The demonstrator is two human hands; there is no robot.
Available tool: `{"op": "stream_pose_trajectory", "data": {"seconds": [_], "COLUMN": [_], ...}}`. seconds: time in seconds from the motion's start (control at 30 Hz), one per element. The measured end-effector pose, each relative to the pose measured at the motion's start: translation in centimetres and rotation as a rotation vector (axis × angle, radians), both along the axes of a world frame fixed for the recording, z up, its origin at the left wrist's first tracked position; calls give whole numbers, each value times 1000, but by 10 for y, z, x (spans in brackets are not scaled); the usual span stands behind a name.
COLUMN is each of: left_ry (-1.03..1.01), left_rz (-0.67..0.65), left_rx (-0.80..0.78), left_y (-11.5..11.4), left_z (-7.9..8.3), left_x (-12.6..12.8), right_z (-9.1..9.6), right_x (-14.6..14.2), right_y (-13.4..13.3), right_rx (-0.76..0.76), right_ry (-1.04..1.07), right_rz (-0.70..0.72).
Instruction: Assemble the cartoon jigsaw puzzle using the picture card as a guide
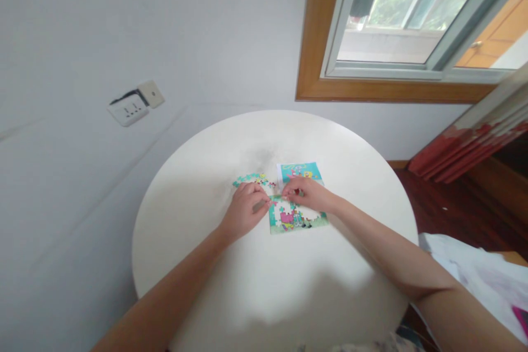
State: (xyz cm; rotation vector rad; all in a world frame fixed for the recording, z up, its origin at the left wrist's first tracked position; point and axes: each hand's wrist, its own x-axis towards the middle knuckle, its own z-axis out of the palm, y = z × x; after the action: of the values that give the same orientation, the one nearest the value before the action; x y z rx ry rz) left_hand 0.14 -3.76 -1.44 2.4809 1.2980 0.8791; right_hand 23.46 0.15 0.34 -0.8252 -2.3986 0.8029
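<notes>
A partly assembled jigsaw puzzle (286, 218) lies on the white round table, with green edges, a pink figure and white gaps inside. My left hand (246, 208) rests at its upper left corner, thumb and fingers drawn together; whatever sits between the fingertips is too small to make out. Over the puzzle's top edge, my right hand (307, 193) has its thumb and forefinger pinched on a small puzzle piece, mostly hidden by the fingers. Loose puzzle pieces (248, 178) lie in a heap just beyond my left hand. Behind my right hand is a colourful picture sheet (303, 169), partly covered.
The round table (206, 286) stands close to a white wall with a socket (131, 109). A wood-framed window (383, 89) is at the upper right, beside a red and cream curtain (449, 146). White cloth or plastic (470, 269) lies right of the table.
</notes>
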Motion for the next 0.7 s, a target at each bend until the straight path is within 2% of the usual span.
{"op": "stream_pose_trajectory", "data": {"seconds": [0.1,0.23,0.5,0.7], "left_ry": [11,42,101,134], "left_rz": [18,9,15,11], "left_rx": [-6,-16,-20,-6], "left_y": [-1,-7,-13,-12], "left_z": [-2,-3,2,-1], "left_x": [3,7,13,13], "right_z": [-1,-2,-5,-4], "right_x": [8,11,8,7], "right_y": [-2,-8,-9,-10], "right_rx": [94,138,164,166], "right_ry": [-66,-108,-115,-128], "right_rz": [120,185,181,171]}}
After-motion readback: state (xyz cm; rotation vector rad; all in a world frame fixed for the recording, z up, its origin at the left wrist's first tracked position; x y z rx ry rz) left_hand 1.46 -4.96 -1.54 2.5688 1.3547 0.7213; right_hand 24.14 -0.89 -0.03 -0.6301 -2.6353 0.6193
